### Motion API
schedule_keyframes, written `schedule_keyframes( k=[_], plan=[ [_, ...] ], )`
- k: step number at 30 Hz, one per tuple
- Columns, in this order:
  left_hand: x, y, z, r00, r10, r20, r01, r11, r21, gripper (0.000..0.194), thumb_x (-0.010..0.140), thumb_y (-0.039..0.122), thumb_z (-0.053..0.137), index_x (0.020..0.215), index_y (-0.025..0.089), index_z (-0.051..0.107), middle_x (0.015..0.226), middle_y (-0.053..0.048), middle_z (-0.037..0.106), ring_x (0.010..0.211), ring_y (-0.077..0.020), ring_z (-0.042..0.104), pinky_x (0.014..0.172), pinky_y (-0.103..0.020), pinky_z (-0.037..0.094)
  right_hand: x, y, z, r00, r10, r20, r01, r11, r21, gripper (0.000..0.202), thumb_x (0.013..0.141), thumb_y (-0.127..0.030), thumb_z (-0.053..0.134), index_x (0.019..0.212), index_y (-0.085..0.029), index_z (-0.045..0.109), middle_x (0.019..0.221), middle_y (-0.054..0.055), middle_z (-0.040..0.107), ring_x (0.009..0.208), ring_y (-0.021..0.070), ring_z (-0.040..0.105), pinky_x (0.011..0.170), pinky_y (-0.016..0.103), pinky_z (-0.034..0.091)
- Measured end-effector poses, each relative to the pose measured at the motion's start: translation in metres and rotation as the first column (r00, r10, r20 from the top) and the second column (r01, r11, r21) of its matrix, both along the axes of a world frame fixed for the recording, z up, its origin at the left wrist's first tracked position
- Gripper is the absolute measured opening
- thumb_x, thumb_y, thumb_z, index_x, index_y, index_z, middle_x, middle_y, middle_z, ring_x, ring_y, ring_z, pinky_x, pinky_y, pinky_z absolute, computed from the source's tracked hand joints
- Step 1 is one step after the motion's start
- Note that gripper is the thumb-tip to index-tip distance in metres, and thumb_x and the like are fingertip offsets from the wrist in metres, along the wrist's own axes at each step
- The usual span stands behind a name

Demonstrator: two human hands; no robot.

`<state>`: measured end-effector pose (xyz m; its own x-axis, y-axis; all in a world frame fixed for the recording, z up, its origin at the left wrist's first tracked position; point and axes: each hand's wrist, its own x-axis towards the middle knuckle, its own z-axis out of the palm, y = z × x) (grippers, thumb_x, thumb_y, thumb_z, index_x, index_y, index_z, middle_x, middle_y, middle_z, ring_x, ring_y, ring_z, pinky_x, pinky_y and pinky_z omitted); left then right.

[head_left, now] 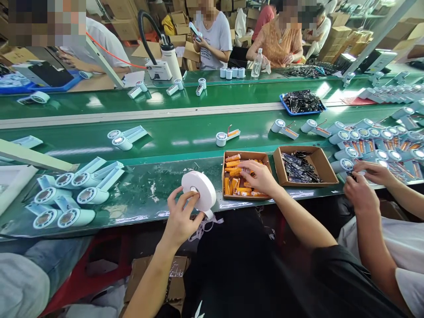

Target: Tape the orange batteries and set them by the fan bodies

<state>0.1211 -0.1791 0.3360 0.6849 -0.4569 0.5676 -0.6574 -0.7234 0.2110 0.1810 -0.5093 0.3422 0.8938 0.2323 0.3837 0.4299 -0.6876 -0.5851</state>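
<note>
My left hand grips a roll of white tape, fingers at its core, with a loose tape end hanging below. The roll stands tilted at the near edge of the green bench. Over a cardboard box of orange battery cells, my right hand reaches in from the right. Its thumb and fingertips are closed about one orange battery cell near the box's left side; my fingers partly hide the grip. More cells lie beneath the hand.
Beside the cells is a cardboard box of dark, thin parts. Light-blue fan-like housings lie at left; many more crowd the right. A co-worker's hands work close by at right. Beyond runs a green conveyor carrying several housings.
</note>
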Motion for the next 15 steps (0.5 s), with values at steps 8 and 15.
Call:
schedule_keyframes(
  k=[8,15],
  plan=[
    [0.002,-0.012,-0.008,0.998,-0.029,-0.061,0.029,1.000,0.002,0.052,0.084,0.013,0.074,0.133,0.021,0.056,0.121,-0.016,0.063,0.133,-0.0429,0.045,0.108,-0.064,0.046,0.009,-0.006,0.005,0.969,-0.159,-0.191,0.056,0.888,-0.456,0.036,0.108,-0.031,0.044,0.130,-0.018,0.069,0.130,0.013,0.075,0.118,0.0282,0.071,0.098,0.040,0.056],
    [-0.001,-0.018,-0.009,0.996,-0.047,-0.077,0.047,0.999,0.002,0.053,0.084,0.014,0.073,0.134,0.020,0.058,0.121,-0.015,0.064,0.133,-0.0422,0.046,0.109,-0.063,0.046,0.025,0.000,0.016,0.953,0.024,-0.303,-0.236,0.684,-0.690,0.024,0.092,-0.030,0.072,0.108,-0.013,0.079,0.120,0.020,0.072,0.114,0.0353,0.068,0.099,0.041,0.052]
  ],
)
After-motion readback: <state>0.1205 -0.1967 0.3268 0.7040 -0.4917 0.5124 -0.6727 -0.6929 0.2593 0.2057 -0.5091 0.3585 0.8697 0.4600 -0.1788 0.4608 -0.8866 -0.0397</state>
